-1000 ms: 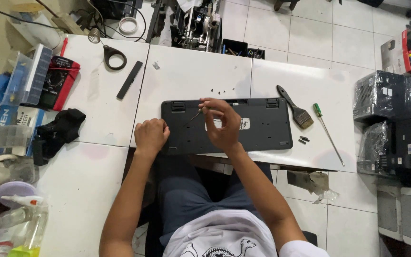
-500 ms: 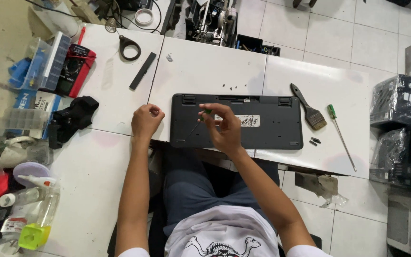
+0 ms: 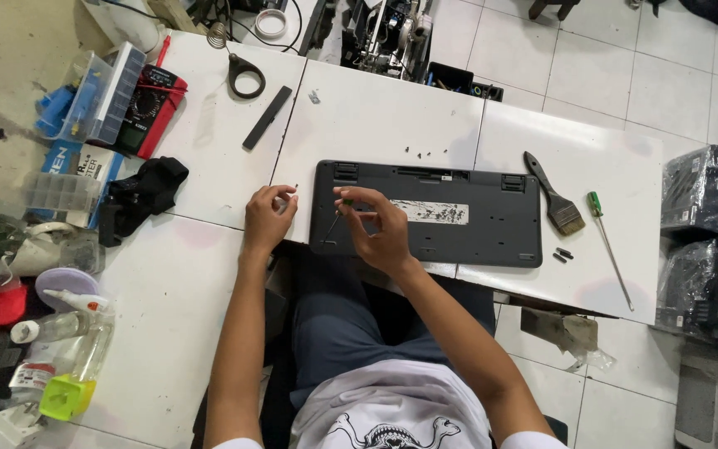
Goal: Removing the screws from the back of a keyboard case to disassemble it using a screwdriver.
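A black keyboard [image 3: 475,237] lies face down on the white table [image 3: 376,108] in front of me. My right hand [image 3: 380,229] is over its left part, shut on a thin screwdriver [image 3: 334,223] with a green top, tip pointing down at the lower left corner. My left hand [image 3: 266,218] rests on the table just left of the keyboard, fingertips pinched together. Whatever they hold is too small to make out. Several tiny dark screws [image 3: 421,152] lie on the table behind the keyboard.
Right of the keyboard lie a black paintbrush [image 3: 554,199], a long green-handled screwdriver [image 3: 608,241] and two small dark bits [image 3: 563,254]. To the left are a black cloth [image 3: 147,191], a black bar [image 3: 267,117], a red multimeter [image 3: 151,108], plastic boxes [image 3: 105,91] and bottles [image 3: 68,328].
My right hand has moved left along the keyboard with the screwdriver. My left hand has come off the keyboard's left edge onto the table. The camera view has shifted.
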